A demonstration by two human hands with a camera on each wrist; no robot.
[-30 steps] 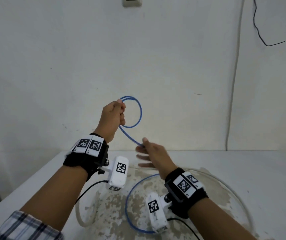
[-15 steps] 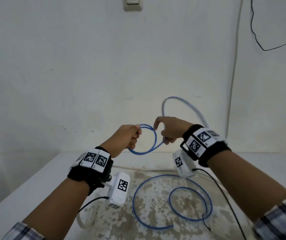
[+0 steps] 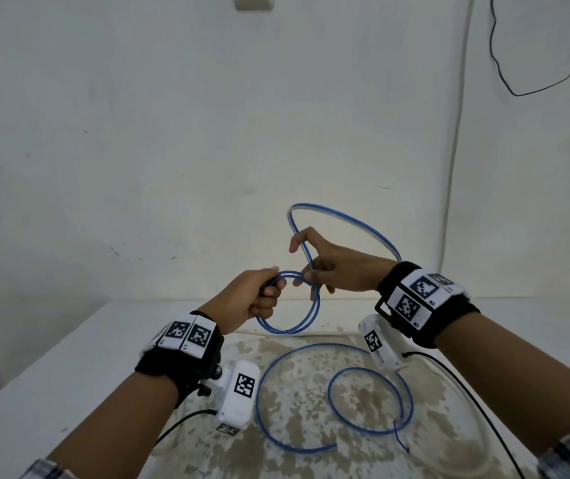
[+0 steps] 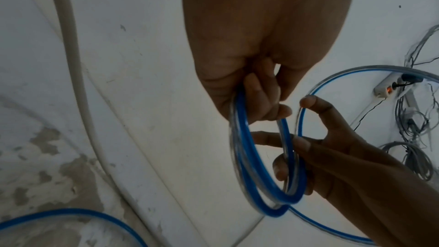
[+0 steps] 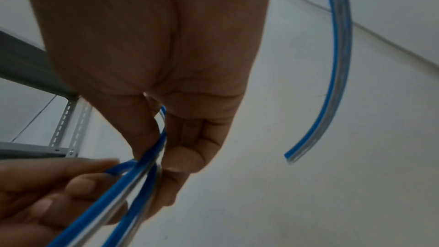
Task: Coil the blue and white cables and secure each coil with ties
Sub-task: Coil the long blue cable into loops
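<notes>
Blue-striped clear plastic cable (image 3: pixel 288 304): L hand (image 3: pixel 250 299) fist-grips a two-turn coil above the stained white table (image 3: pixel 69 368). R hand (image 3: pixel 331 267) just beside it pinches the next turn btwn thumb and fingers, index stuck out; big loop arcs over the R wrist. Rest lies curled on the table w/ the off-white cable (image 4: pixel 71 48). Risk, I'd say: springy loop pops free if the pinch loosens, coil unravels.
</notes>
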